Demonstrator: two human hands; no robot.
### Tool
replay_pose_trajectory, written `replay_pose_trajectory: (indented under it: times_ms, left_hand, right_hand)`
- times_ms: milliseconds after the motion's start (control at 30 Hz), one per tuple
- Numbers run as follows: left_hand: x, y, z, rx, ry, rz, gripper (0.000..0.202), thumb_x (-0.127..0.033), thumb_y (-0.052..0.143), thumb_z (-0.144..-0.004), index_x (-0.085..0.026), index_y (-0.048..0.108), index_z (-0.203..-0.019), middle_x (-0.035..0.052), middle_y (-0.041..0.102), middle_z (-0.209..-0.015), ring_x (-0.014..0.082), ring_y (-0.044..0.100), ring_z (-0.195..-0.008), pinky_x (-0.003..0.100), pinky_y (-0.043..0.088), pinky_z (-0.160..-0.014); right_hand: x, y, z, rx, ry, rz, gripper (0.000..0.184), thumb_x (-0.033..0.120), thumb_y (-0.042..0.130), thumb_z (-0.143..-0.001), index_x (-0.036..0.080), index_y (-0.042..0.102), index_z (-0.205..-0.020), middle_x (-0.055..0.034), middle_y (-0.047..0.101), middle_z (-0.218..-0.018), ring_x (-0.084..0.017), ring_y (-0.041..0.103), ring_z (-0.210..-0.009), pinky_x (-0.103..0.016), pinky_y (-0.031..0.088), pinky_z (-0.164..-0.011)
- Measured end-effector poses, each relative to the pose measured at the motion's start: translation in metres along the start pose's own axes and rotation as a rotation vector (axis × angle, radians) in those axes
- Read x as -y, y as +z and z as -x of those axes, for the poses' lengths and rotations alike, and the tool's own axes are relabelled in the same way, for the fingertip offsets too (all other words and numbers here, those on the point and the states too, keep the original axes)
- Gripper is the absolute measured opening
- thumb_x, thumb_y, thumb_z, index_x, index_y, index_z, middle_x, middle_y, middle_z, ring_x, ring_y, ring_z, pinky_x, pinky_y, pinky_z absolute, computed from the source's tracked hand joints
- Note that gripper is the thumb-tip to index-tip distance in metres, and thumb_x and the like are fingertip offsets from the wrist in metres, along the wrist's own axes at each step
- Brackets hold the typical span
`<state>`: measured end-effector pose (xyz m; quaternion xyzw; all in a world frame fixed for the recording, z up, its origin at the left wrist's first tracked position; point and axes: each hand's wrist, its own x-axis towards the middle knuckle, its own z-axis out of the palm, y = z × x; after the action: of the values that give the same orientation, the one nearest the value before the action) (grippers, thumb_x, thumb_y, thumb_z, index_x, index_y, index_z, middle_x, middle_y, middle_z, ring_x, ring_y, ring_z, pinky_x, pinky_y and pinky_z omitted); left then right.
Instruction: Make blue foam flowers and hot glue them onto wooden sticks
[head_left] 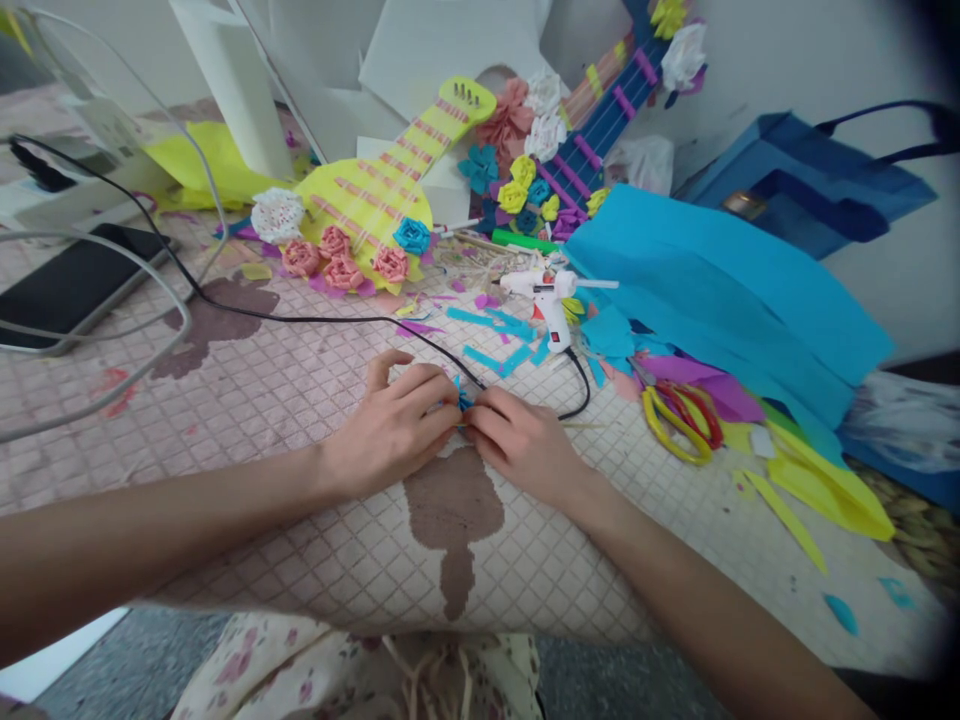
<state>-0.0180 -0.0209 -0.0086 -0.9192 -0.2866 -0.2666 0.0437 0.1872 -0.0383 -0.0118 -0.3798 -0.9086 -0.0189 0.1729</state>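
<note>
My left hand [394, 425] and my right hand [521, 445] meet at the middle of the pink quilted surface [285, 400]. Both pinch a small blue paper piece [463, 398] between their fingertips; most of it is hidden by the fingers. A black cable [315, 320] runs just behind the hands to a white glue gun [546, 295]. Loose blue paper strips [495, 335] lie between the hands and the glue gun.
A yellow paper guitar [382, 195] with paper flowers leans at the back, a blue one [600, 130] beside it. Blue crepe paper [720, 290], scissors [679, 420] and yellow scraps [825, 490] lie right. A phone [71, 285] and grey cables lie left.
</note>
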Motion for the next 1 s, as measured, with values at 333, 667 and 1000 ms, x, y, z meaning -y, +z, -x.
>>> replay_pose_trajectory:
  times_ms: [333, 667, 1000]
  left_hand:
    - [0.0004, 0.0016, 0.0009, 0.012, -0.019, 0.047, 0.009, -0.016, 0.05, -0.089, -0.019, 0.057, -0.084, 0.0029, 0.063, -0.093, 0.02, 0.054, -0.095, 0.048, 0.03, -0.096]
    - [-0.0003, -0.0035, -0.0007, 0.076, -0.075, 0.123, 0.011, -0.016, 0.049, -0.091, -0.019, 0.058, -0.085, 0.0028, 0.062, -0.094, 0.0193, 0.052, -0.095, 0.046, 0.029, -0.094]
    - [0.0014, -0.0012, 0.0005, 0.111, -0.154, 0.229, 0.005, -0.018, 0.055, -0.088, -0.02, 0.059, -0.086, 0.0012, 0.06, -0.096, 0.019, 0.05, -0.097, 0.04, 0.029, -0.088]
  right_hand:
    - [0.0032, 0.0, -0.0041, -0.07, -0.012, 0.063, 0.015, 0.023, 0.047, -0.092, 0.017, 0.058, -0.085, -0.0029, 0.057, -0.085, -0.013, 0.053, -0.071, -0.026, 0.038, -0.058]
    - [0.0036, -0.0013, -0.0033, -0.054, -0.027, 0.039, 0.018, 0.021, 0.045, -0.094, 0.017, 0.061, -0.087, -0.0035, 0.059, -0.087, -0.012, 0.054, -0.073, -0.025, 0.039, -0.058]
    - [0.0019, -0.0023, -0.0023, -0.034, -0.021, 0.035, 0.02, 0.022, 0.044, -0.094, 0.018, 0.062, -0.086, -0.0034, 0.059, -0.088, -0.013, 0.054, -0.074, -0.025, 0.039, -0.058]
